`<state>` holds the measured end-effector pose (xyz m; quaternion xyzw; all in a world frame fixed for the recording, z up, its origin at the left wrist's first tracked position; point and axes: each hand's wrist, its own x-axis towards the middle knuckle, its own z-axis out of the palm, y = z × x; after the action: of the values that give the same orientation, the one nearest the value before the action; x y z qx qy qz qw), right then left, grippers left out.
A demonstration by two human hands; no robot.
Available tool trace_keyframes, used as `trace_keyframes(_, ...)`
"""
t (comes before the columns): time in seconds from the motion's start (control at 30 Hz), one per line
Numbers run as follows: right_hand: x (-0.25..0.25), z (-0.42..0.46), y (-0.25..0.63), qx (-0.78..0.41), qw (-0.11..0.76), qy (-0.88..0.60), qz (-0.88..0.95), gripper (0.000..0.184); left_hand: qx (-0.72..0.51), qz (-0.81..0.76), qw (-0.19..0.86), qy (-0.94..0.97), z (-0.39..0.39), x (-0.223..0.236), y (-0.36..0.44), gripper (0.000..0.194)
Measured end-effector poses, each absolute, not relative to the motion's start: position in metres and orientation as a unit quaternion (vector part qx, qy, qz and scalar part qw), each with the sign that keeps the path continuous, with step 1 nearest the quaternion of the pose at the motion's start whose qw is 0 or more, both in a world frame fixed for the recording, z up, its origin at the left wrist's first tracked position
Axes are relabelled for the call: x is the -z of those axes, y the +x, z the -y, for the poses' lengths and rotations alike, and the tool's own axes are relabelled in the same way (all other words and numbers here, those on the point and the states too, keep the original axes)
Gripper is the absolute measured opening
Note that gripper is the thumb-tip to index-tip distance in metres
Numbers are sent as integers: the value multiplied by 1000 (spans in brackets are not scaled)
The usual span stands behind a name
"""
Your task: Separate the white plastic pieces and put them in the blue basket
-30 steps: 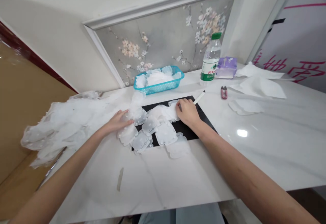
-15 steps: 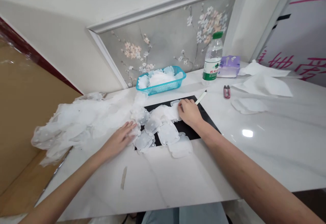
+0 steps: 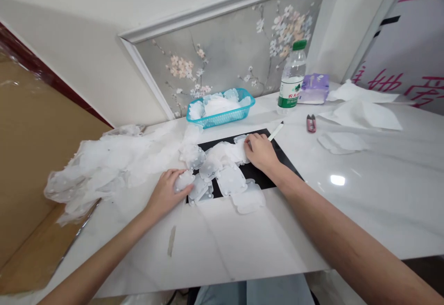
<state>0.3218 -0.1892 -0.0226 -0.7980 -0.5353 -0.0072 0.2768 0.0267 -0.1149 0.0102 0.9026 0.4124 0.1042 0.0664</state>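
My left hand (image 3: 167,193) grips a sheer white piece (image 3: 184,181) with small dots, thumb on the near side and fingers on the far side, at the left edge of a black mat (image 3: 255,172). Several similar wavy-edged pieces (image 3: 231,180) lie overlapping across the mat, and one hangs past its front edge. Over the mat's right part, my right hand (image 3: 261,150) is closed with fingertips at the edge of another white piece (image 3: 241,151). Its fingertips are partly hidden. A light pen-like tool (image 3: 276,131) with a dark tip lies just beyond that hand.
A heap of sheer white material (image 3: 114,166) covers the table's left side. Behind the mat stands a blue basket (image 3: 222,119) of white pieces. Rightward are a water bottle (image 3: 291,85), purple tissue pack (image 3: 315,88), small pink snips (image 3: 311,124) and white sheets (image 3: 362,113).
My left hand has gone from lying flat over the pieces to gripping one between thumb and fingers. The right hand stays almost in place; the view has shifted slightly.
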Motion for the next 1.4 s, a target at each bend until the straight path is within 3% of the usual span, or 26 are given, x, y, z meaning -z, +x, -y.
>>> trace_keyframes(0.13,23,189,323,9,278,-797,537,24,-146,-383,40,911,118,-5,25,33)
trace_keyframes(0.57,19,190,321,8,268,-803,532,24,-318,-392,30,863,119,-49,52,27)
trace_keyframes(0.63,19,190,321,10,267,-803,533,23,-283,-363,43,887,128,-42,57,32)
trace_keyframes(0.83,21,190,322,8,266,-801,536,24,3,-298,111,948,158,-10,62,71)
trace_keyframes(1.2,17,191,321,2,261,-805,533,25,-16,-218,77,973,142,-16,43,47)
trace_keyframes(1.4,16,192,321,0,257,-807,532,26,12,-261,14,965,154,-30,50,60)
